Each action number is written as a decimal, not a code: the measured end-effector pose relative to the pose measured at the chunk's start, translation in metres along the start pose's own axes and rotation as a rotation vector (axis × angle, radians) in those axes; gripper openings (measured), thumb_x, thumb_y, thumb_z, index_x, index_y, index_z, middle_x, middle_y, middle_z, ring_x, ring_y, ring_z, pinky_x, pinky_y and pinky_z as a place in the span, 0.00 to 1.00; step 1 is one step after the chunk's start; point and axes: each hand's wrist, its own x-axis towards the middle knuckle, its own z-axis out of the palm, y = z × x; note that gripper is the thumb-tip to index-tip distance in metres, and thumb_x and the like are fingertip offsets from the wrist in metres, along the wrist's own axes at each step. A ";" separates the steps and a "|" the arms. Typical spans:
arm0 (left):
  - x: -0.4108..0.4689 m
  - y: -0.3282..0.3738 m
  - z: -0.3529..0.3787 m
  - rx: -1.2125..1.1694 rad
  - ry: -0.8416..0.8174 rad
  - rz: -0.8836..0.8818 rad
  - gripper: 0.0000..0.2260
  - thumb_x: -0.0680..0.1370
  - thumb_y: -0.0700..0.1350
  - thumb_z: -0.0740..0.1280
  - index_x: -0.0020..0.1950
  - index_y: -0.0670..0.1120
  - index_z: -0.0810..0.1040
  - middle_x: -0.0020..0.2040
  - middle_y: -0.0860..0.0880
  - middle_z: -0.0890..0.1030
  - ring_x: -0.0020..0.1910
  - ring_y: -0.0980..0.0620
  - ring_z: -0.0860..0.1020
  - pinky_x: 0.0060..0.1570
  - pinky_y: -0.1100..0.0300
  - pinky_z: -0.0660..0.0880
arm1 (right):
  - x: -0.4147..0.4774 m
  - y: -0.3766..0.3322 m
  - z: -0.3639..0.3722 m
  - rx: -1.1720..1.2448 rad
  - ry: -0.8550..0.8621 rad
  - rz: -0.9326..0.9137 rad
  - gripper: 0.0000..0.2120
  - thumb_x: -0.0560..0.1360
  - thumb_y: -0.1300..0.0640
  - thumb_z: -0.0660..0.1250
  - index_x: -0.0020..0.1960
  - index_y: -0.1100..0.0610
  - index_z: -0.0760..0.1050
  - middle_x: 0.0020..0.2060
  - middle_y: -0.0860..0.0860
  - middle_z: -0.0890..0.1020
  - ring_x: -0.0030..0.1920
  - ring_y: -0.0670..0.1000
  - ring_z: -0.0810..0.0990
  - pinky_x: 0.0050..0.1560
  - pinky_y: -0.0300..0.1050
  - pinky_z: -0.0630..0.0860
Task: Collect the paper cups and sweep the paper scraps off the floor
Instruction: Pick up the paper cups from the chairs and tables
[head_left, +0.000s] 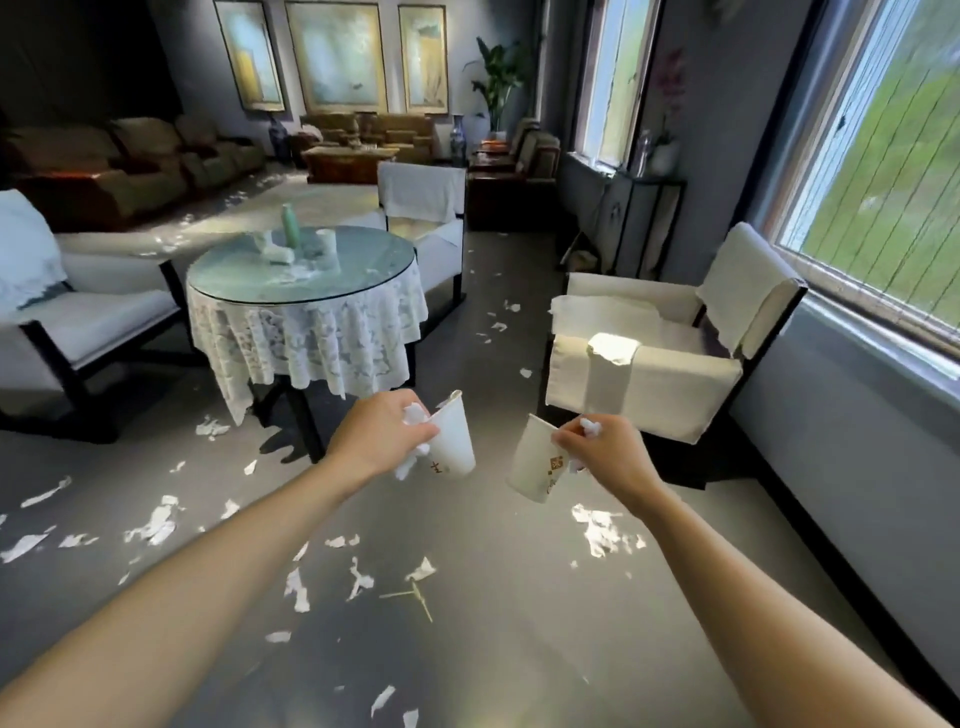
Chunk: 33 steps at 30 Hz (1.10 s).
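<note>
My left hand (382, 434) grips a white paper cup (457, 441) by its rim, with crumpled white paper scraps pinched in the same fingers. My right hand (605, 452) holds a second white paper cup (537, 465) with a printed mark, tilted to the left, and also pinches a small paper scrap. Both hands are held out over the grey floor. White paper scraps (156, 525) lie scattered across the floor, near and far. More paper cups (326, 243) stand or lie on the round glass table (363, 280), beside a green bottle (291, 224).
The round table with a lace cloth stands ahead left, a white armchair (83, 322) to its left and another (431, 208) behind it. A cream armchair (670, 364) stands ahead right under the window. Thin sticks (415, 597) lie on the floor. Sofas fill the far end.
</note>
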 end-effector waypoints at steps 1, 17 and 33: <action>0.035 0.001 0.000 -0.012 -0.005 -0.009 0.04 0.72 0.47 0.68 0.37 0.52 0.76 0.29 0.54 0.79 0.35 0.51 0.78 0.34 0.58 0.73 | 0.035 -0.002 0.001 0.011 -0.001 -0.001 0.07 0.74 0.57 0.69 0.41 0.60 0.81 0.38 0.51 0.82 0.37 0.48 0.79 0.33 0.35 0.75; 0.568 0.038 0.093 0.075 -0.053 0.037 0.02 0.73 0.46 0.66 0.39 0.51 0.76 0.33 0.51 0.82 0.36 0.50 0.80 0.43 0.50 0.78 | 0.570 0.022 0.004 0.015 -0.008 0.019 0.06 0.71 0.59 0.68 0.35 0.55 0.78 0.32 0.48 0.79 0.33 0.45 0.75 0.30 0.35 0.68; 1.084 0.026 0.149 0.078 -0.007 0.018 0.08 0.74 0.47 0.69 0.36 0.52 0.74 0.35 0.49 0.81 0.38 0.46 0.79 0.42 0.52 0.76 | 1.096 0.039 0.039 0.009 0.028 -0.011 0.07 0.74 0.58 0.69 0.41 0.61 0.80 0.36 0.45 0.80 0.34 0.41 0.77 0.28 0.29 0.69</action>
